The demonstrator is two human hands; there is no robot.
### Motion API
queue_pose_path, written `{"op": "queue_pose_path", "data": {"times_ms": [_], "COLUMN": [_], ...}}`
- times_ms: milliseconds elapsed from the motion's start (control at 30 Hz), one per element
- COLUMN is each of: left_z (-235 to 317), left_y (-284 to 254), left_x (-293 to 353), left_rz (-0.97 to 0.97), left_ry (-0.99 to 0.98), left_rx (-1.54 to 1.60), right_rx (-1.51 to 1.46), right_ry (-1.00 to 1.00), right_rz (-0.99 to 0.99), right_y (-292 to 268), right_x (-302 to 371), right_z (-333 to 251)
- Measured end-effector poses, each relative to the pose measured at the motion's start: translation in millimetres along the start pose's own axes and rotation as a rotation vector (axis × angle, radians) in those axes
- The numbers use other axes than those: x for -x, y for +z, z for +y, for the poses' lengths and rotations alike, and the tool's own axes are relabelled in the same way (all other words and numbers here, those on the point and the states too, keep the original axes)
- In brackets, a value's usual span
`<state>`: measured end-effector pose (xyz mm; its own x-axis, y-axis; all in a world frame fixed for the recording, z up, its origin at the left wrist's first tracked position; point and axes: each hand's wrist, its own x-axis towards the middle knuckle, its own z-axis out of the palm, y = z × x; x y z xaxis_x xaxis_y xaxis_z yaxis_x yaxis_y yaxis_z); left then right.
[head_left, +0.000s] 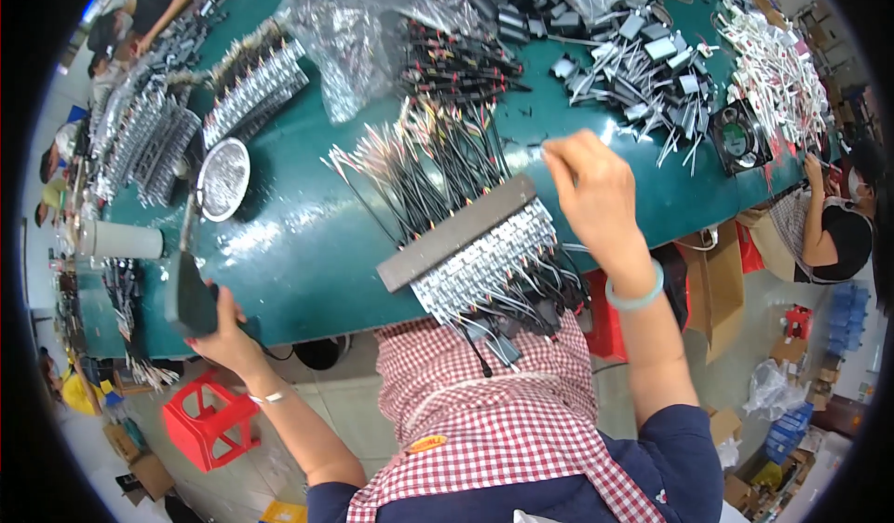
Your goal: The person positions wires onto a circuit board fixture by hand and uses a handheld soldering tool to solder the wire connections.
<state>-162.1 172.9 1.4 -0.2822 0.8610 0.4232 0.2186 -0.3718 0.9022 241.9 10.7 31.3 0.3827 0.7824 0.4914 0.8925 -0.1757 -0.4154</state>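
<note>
My left hand (226, 335) is closed at the lower end of a soldering iron-like tool (193, 298) with a thick dark handle and thin metal shaft. That shaft points up beside a white bowl (224, 180) with silvery contents. My right hand (596, 192) is raised over the table, thumb and fingers pinched; whatever is between the tips is too small to make out. Between my hands, at the table's front edge, a long grey bar (458, 234) lies across a bundle of black cables (447, 164) with bare coloured wire ends. Silver metal connectors (489, 258) line up below it.
Connector rows (253, 95) and a white cylinder (121, 241) stand at left. Clear plastic bags (349, 34), more black cables (456, 62), grey-ended leads (643, 76) and white leads (778, 76) cover the far side. A small black fan (741, 137) lies right. A red stool (210, 421) stands below.
</note>
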Motion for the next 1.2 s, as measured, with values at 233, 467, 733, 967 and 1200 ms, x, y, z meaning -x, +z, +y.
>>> {"op": "queue_pose_path", "data": {"times_ms": [233,467,733,967,1200], "left_z": [35,25,51,91,92], "left_y": [16,-3,13,56,82], "left_x": [62,87,96,117,132], "left_rz": [-0.092,-0.048,-0.132,-0.480,-0.647], "left_ry": [-0.128,-0.198,-0.318,-0.518,-0.470], "left_rx": [0.023,0.035,0.158,0.406,0.577], "right_rx": [0.028,0.176,-0.059,-0.763,-0.865], "right_ry": [-0.408,-0.453,-0.292,0.118,0.231], "right_rz": [-0.123,-0.131,0.012,-0.304,-0.343], "right_y": [84,104,37,-13,-14], "right_x": [-81,-83,-67,36,91], "right_z": [46,44,-3,-86,-93]}}
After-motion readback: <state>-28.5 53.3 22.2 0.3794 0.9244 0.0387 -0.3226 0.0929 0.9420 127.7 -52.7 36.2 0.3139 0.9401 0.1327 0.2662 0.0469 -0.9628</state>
